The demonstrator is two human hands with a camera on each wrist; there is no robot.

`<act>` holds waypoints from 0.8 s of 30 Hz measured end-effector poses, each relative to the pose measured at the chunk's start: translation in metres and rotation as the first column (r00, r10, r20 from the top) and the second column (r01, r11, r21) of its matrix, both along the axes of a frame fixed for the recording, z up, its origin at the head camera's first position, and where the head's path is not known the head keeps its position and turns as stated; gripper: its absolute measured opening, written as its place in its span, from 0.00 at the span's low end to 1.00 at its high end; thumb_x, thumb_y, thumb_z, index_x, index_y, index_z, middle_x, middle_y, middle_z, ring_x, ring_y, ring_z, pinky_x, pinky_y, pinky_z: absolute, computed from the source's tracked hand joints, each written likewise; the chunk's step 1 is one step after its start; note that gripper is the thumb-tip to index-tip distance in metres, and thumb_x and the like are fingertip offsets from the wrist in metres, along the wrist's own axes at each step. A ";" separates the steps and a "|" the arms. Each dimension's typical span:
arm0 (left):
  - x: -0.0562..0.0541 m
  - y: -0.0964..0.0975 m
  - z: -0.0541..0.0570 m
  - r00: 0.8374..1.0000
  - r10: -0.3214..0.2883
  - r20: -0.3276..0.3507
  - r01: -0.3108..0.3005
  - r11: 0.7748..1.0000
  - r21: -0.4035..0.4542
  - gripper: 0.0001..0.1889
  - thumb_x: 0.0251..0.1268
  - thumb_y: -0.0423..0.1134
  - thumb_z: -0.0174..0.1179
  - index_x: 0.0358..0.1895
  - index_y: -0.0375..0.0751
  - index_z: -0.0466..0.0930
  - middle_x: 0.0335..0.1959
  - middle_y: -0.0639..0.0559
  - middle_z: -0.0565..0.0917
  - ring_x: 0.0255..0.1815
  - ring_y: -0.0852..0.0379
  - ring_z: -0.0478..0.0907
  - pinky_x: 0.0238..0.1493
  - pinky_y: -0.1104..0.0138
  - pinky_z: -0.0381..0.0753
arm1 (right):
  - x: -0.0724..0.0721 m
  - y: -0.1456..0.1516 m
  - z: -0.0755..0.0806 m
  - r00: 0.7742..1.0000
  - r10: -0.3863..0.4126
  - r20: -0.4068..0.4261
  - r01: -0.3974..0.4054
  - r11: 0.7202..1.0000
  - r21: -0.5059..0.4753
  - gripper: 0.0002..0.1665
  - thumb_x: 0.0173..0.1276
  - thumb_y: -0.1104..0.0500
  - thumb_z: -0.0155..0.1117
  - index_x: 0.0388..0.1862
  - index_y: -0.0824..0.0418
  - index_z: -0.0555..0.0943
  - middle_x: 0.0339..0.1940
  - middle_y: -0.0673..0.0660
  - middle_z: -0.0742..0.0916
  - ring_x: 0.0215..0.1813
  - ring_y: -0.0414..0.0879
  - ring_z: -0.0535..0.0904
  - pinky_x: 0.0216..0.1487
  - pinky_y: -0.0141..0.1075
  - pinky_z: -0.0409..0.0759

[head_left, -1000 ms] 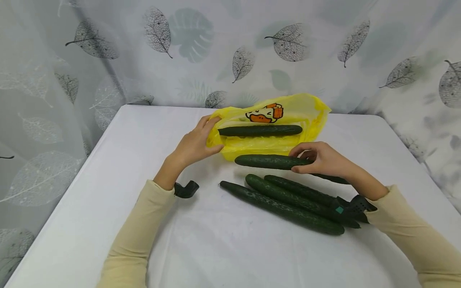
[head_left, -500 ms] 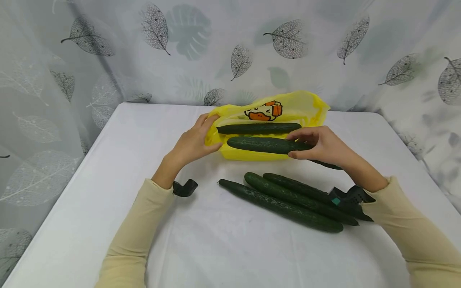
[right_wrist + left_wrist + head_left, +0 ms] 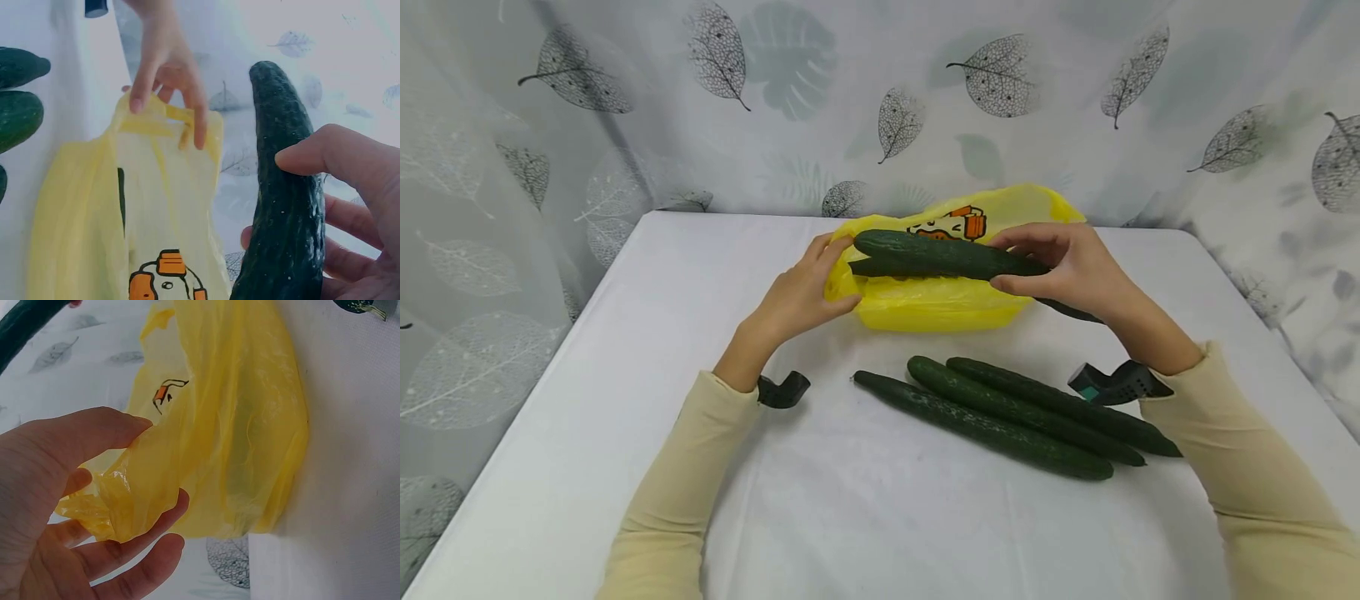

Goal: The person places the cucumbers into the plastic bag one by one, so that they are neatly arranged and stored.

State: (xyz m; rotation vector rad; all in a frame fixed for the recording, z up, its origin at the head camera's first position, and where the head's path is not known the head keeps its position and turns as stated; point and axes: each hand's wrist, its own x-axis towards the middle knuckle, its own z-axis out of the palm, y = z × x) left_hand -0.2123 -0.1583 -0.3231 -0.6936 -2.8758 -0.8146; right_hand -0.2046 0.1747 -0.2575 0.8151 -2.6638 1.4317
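Observation:
My left hand [image 3: 805,287] grips the left edge of a yellow plastic bag [image 3: 947,312] with a duck print, its thumb and fingers around the gathered film in the left wrist view. A long dark green cucumber [image 3: 955,254] is held by my right hand [image 3: 1075,267] over the bag's mouth. In the right wrist view the thumb lies along one side of this held cucumber [image 3: 284,200], with fingers on the other side. Another cucumber [image 3: 872,267] lies in the bag, mostly hidden below the held one.
Three cucumbers [image 3: 985,423] lie side by side, slanted, on the white table [image 3: 850,517] in front of the bag. Behind the table hangs a leaf-patterned curtain [image 3: 820,150]. A black wrist device [image 3: 1112,383] on the right arm overlaps the cucumbers in the head view.
My right hand has moved the cucumber up and away from me, from in front of the bag to over its mouth. The left hand stays at the bag's edge.

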 end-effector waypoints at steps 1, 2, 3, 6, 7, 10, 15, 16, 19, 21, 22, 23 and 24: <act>0.000 0.000 0.000 1.000 0.000 -0.001 0.000 1.000 0.001 0.40 0.64 0.45 0.64 0.75 0.41 0.55 0.74 0.40 0.56 0.30 0.43 0.76 0.35 0.52 0.79 | -0.001 -0.001 0.000 1.000 0.010 -0.002 -0.010 1.000 -0.028 0.23 0.55 0.68 0.74 0.52 0.65 0.83 0.42 0.40 0.86 0.43 0.37 0.83 0.43 0.26 0.78; 0.000 -0.001 -0.001 1.000 -0.002 -0.002 0.002 1.000 0.003 0.40 0.64 0.45 0.64 0.75 0.40 0.55 0.74 0.40 0.56 0.30 0.43 0.76 0.34 0.52 0.79 | -0.001 -0.003 0.000 1.000 0.015 -0.005 -0.015 0.999 -0.050 0.23 0.55 0.68 0.73 0.52 0.64 0.84 0.42 0.41 0.86 0.42 0.37 0.83 0.42 0.26 0.78; 0.000 -0.001 -0.001 1.000 -0.002 -0.002 0.002 1.000 0.003 0.40 0.64 0.45 0.64 0.75 0.40 0.55 0.74 0.40 0.56 0.30 0.43 0.76 0.35 0.52 0.79 | -0.002 -0.004 0.000 1.000 0.020 -0.010 -0.021 0.997 -0.073 0.23 0.55 0.69 0.73 0.51 0.64 0.84 0.42 0.42 0.87 0.42 0.38 0.83 0.42 0.26 0.78; 0.001 -0.001 -0.002 1.000 -0.001 0.009 0.001 1.000 0.001 0.39 0.63 0.45 0.64 0.75 0.41 0.55 0.74 0.40 0.56 0.30 0.43 0.76 0.34 0.53 0.79 | -0.002 -0.009 -0.001 0.999 0.026 -0.034 -0.030 0.991 -0.132 0.22 0.54 0.71 0.73 0.50 0.63 0.84 0.41 0.45 0.87 0.41 0.40 0.83 0.42 0.26 0.78; 0.001 -0.002 -0.002 1.000 -0.002 0.012 0.002 1.000 -0.002 0.39 0.63 0.45 0.64 0.75 0.41 0.55 0.74 0.39 0.56 0.30 0.43 0.76 0.33 0.54 0.79 | -0.003 -0.011 -0.001 0.999 0.024 -0.040 -0.030 0.989 -0.147 0.22 0.54 0.71 0.73 0.50 0.63 0.85 0.42 0.46 0.87 0.41 0.41 0.83 0.42 0.26 0.78; 0.001 -0.002 -0.002 1.000 0.001 0.016 -0.001 1.000 -0.009 0.40 0.64 0.45 0.64 0.75 0.42 0.55 0.74 0.40 0.55 0.30 0.44 0.76 0.33 0.54 0.79 | -0.004 -0.016 0.002 0.998 0.013 -0.059 -0.024 0.981 -0.192 0.22 0.53 0.71 0.73 0.50 0.62 0.85 0.42 0.47 0.87 0.41 0.42 0.83 0.43 0.27 0.78; 0.000 -0.004 -0.002 1.000 0.006 -0.004 -0.006 1.000 -0.013 0.39 0.64 0.45 0.63 0.75 0.42 0.55 0.74 0.40 0.56 0.30 0.43 0.76 0.34 0.54 0.80 | -0.009 -0.023 0.006 0.997 0.035 -0.071 -0.056 0.950 -0.308 0.22 0.52 0.72 0.73 0.48 0.61 0.86 0.44 0.50 0.87 0.42 0.44 0.83 0.44 0.28 0.79; 0.000 -0.004 -0.002 1.000 0.006 -0.007 -0.006 1.000 -0.013 0.39 0.64 0.45 0.63 0.75 0.42 0.55 0.74 0.40 0.56 0.31 0.43 0.76 0.35 0.53 0.80 | -0.009 -0.024 0.007 0.996 0.043 -0.074 -0.065 0.942 -0.328 0.22 0.52 0.73 0.73 0.48 0.62 0.86 0.45 0.51 0.87 0.42 0.45 0.83 0.45 0.28 0.79; 0.000 -0.004 -0.001 1.000 0.005 -0.009 -0.005 1.000 -0.009 0.39 0.65 0.46 0.62 0.75 0.42 0.55 0.74 0.41 0.56 0.32 0.43 0.76 0.35 0.53 0.80 | -0.011 -0.026 0.009 0.995 0.056 -0.086 -0.083 0.929 -0.360 0.22 0.52 0.73 0.73 0.48 0.62 0.86 0.45 0.51 0.87 0.41 0.46 0.82 0.45 0.28 0.79; -0.001 -0.004 -0.001 1.000 0.005 -0.009 -0.005 1.000 -0.007 0.38 0.65 0.46 0.62 0.75 0.42 0.55 0.74 0.40 0.56 0.31 0.43 0.76 0.34 0.53 0.79 | -0.012 -0.027 0.010 0.993 0.050 -0.108 -0.087 0.928 -0.363 0.22 0.52 0.73 0.73 0.48 0.62 0.86 0.45 0.51 0.87 0.41 0.45 0.81 0.46 0.27 0.79; -0.001 -0.004 -0.001 1.000 0.005 -0.008 -0.005 1.000 -0.005 0.38 0.65 0.46 0.62 0.75 0.42 0.55 0.74 0.40 0.56 0.30 0.43 0.76 0.34 0.53 0.79 | -0.013 -0.028 0.011 0.992 0.052 -0.117 -0.092 0.924 -0.370 0.22 0.52 0.73 0.73 0.48 0.62 0.86 0.45 0.51 0.87 0.41 0.45 0.81 0.46 0.27 0.78; -0.001 -0.004 -0.001 1.000 0.005 -0.009 -0.006 1.000 -0.005 0.38 0.65 0.46 0.62 0.75 0.43 0.55 0.74 0.40 0.56 0.30 0.43 0.76 0.34 0.53 0.79 | -0.013 -0.029 0.011 0.991 0.049 -0.128 -0.094 0.922 -0.374 0.23 0.52 0.73 0.73 0.48 0.62 0.86 0.45 0.51 0.87 0.42 0.45 0.81 0.46 0.27 0.78; -0.001 -0.004 -0.001 1.000 0.005 -0.011 -0.005 1.000 -0.005 0.38 0.65 0.46 0.62 0.75 0.43 0.54 0.74 0.40 0.57 0.30 0.43 0.76 0.34 0.53 0.79 | -0.014 -0.030 0.012 0.989 0.050 -0.138 -0.100 0.918 -0.383 0.23 0.51 0.73 0.73 0.48 0.62 0.86 0.44 0.51 0.87 0.42 0.45 0.81 0.46 0.27 0.78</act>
